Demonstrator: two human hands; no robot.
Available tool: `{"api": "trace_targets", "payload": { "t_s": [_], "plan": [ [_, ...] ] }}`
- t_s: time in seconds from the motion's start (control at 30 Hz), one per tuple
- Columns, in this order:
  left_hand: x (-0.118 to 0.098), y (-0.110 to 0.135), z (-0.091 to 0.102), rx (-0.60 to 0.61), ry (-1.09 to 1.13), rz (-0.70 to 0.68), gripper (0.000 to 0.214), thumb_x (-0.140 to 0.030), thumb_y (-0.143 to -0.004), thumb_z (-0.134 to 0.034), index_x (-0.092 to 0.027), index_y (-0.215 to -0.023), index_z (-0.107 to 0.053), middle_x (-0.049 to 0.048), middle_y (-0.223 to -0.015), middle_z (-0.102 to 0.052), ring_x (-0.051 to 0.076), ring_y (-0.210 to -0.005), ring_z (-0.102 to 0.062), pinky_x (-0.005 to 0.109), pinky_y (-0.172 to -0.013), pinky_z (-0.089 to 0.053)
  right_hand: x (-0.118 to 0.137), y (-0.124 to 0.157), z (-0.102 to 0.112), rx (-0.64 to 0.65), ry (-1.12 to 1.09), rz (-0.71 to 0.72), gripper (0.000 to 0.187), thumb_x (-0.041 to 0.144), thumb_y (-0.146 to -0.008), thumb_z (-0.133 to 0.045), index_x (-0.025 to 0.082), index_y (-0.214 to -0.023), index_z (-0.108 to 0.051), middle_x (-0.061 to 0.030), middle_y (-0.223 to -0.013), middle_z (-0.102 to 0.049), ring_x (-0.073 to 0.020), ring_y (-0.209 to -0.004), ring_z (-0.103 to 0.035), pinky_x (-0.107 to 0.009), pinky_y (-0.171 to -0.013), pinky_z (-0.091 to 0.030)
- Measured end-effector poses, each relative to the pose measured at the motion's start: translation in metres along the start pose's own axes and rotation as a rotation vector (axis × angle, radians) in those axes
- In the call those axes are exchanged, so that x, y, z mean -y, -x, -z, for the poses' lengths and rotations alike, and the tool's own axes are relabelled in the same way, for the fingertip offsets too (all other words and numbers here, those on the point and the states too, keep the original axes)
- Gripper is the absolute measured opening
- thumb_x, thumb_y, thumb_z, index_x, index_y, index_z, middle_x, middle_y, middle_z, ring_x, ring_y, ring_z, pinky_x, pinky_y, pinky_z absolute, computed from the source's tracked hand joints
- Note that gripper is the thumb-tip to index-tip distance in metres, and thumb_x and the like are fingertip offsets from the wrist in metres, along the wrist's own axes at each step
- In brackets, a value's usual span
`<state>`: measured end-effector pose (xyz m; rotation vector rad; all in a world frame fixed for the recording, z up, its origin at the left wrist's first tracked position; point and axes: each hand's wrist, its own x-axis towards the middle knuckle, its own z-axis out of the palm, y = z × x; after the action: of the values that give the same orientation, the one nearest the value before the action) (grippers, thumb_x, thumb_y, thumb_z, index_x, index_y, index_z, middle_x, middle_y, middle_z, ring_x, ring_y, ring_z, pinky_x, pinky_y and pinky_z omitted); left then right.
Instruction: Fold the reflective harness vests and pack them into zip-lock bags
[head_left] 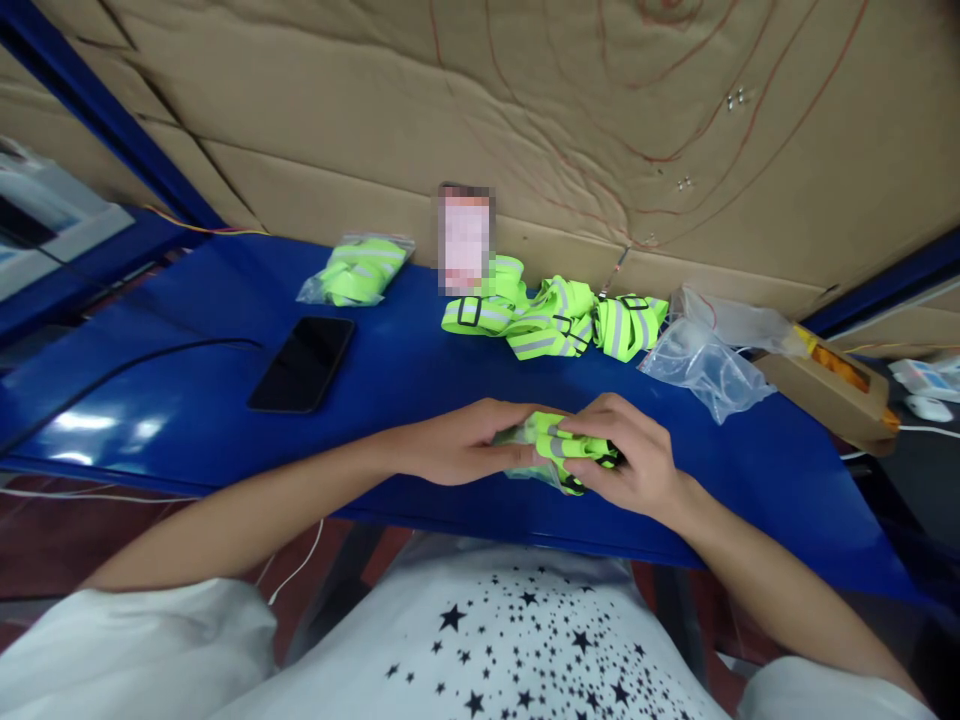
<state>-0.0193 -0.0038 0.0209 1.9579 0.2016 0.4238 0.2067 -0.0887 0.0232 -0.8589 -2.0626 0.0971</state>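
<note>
Near the front edge of the blue table (187, 400), both my hands close round a folded neon-yellow reflective strap (555, 445) with grey stripes, partly inside a clear plastic bag. My left hand (457, 445) grips its left side, fingers curled over it. My right hand (626, 455) pinches its right side, where a black buckle shows. Further back lies a loose pile of the same reflective straps (551, 320). A bagged strap (360, 270) rests at the back left.
A black phone (304, 363) lies face up left of my hands, with a black cable running off to the left. Empty clear bags (709, 355) and a brown cardboard box (829, 385) sit at the right. A cardboard wall stands behind the table.
</note>
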Motion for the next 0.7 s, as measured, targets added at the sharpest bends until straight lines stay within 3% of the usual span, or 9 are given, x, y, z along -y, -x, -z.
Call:
{"api": "trace_targets", "payload": {
  "t_s": [0.17, 0.3, 0.43, 0.57, 0.7],
  "plan": [
    [-0.009, 0.002, 0.004, 0.091, -0.052, -0.068, 0.046, -0.025, -0.101, -0.056, -0.027, -0.147, -0.054, 0.0087, -0.128, -0.073, 0.021, -0.109, -0.073, 0.031, -0.09, -0.06, -0.004, 0.005, 0.006, 0.013, -0.017, 0.117, 0.025, 0.024, -0.09, -0.069, 0.022, -0.115, -0.065, -0.0048, -0.089, -0.069, -0.0159, -0.076, -0.066, -0.03, -0.063, -0.057],
    [-0.001, 0.001, 0.007, 0.144, -0.122, -0.071, 0.059, -0.026, -0.099, -0.062, -0.027, -0.154, -0.044, 0.0103, -0.146, -0.061, 0.023, -0.126, -0.066, 0.033, -0.102, -0.055, -0.005, 0.009, 0.003, 0.076, -0.067, 0.15, 0.026, 0.024, -0.094, -0.064, 0.021, -0.12, -0.064, -0.0059, -0.091, -0.069, -0.0167, -0.08, -0.067, -0.033, -0.069, -0.059],
    [0.007, 0.002, 0.005, 0.054, -0.264, -0.04, 0.048, -0.036, -0.098, -0.063, -0.022, -0.144, -0.057, 0.0125, -0.136, -0.069, 0.024, -0.121, -0.069, 0.033, -0.1, -0.055, -0.007, 0.008, 0.001, 0.079, -0.062, 0.129, 0.02, 0.025, -0.096, -0.062, 0.018, -0.115, -0.065, -0.0072, -0.093, -0.068, -0.0169, -0.082, -0.066, -0.033, -0.071, -0.058],
    [0.007, 0.003, 0.001, 0.035, -0.276, -0.101, 0.04, -0.037, -0.102, -0.055, -0.018, -0.137, -0.059, 0.014, -0.129, -0.071, 0.023, -0.115, -0.071, 0.031, -0.095, -0.056, -0.008, 0.005, 0.004, 0.109, -0.035, 0.128, 0.02, 0.023, -0.096, -0.063, 0.018, -0.116, -0.064, -0.0065, -0.094, -0.069, -0.0164, -0.083, -0.066, -0.031, -0.073, -0.058],
    [0.004, 0.002, -0.004, 0.038, -0.227, -0.124, 0.029, -0.033, -0.106, -0.045, -0.013, -0.114, -0.064, 0.0117, -0.101, -0.075, 0.018, -0.084, -0.071, 0.028, -0.075, -0.056, -0.004, 0.0, 0.005, 0.109, -0.012, -0.039, 0.035, 0.023, -0.09, -0.068, 0.02, -0.123, -0.059, -0.0062, -0.101, -0.07, -0.016, -0.086, -0.068, -0.029, -0.075, -0.058]
  ]
}}
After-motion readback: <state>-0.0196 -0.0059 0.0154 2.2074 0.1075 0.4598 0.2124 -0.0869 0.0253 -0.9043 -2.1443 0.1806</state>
